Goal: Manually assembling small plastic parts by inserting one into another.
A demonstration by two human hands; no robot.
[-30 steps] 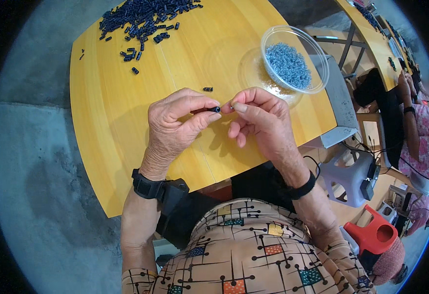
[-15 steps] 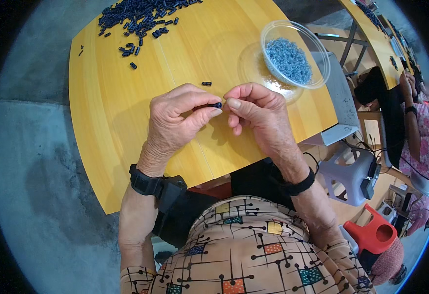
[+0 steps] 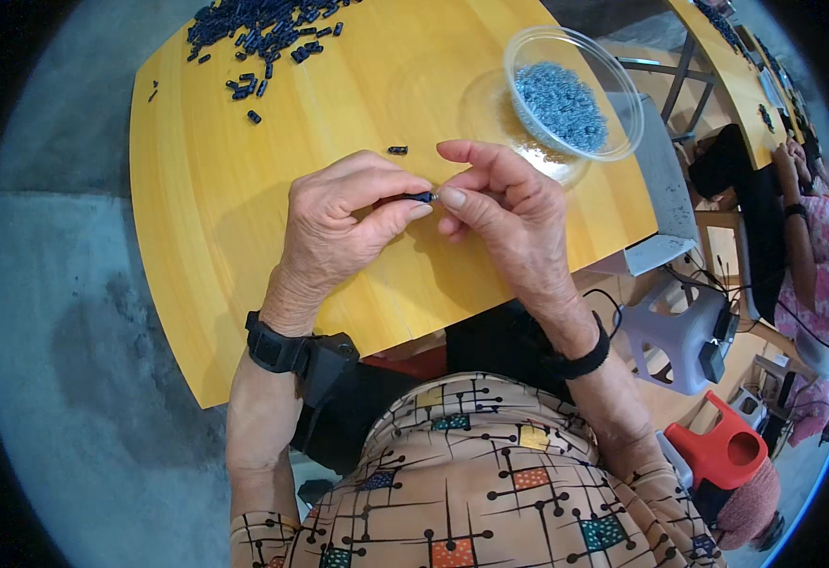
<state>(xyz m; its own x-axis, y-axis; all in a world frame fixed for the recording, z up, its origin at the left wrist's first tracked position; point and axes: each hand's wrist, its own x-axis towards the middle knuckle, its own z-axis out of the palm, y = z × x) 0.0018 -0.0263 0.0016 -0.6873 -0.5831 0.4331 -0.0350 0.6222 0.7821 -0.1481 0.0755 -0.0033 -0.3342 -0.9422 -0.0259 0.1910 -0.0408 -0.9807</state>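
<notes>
My left hand (image 3: 343,204) pinches a small dark blue plastic cylinder (image 3: 418,197) between thumb and fingers, its end pointing right. Against that end my right hand (image 3: 509,204) is closed, thumb and a finger pressed on a tiny silvery piece (image 3: 435,196); its exact kind is too small to make out. The index finger of that hand is lifted away. One more dark cylinder (image 3: 397,150) lies on the table just beyond my hands. A clear round tub (image 3: 634,118) at the right holds many small blue-grey shiny pieces (image 3: 561,104).
At the far left of the yellow wooden table (image 3: 215,227) spreads a heap of dark cylinders (image 3: 272,28), with one stray cylinder (image 3: 254,117) nearer. Right of the table stand a lilac stool (image 3: 675,331) and a red stool (image 3: 722,443). Another person (image 3: 798,218) sits at a second table.
My right hand has come in to the left, bringing the tiny silvery piece to the cylinder's end, and its index finger has risen. The view has shifted slightly.
</notes>
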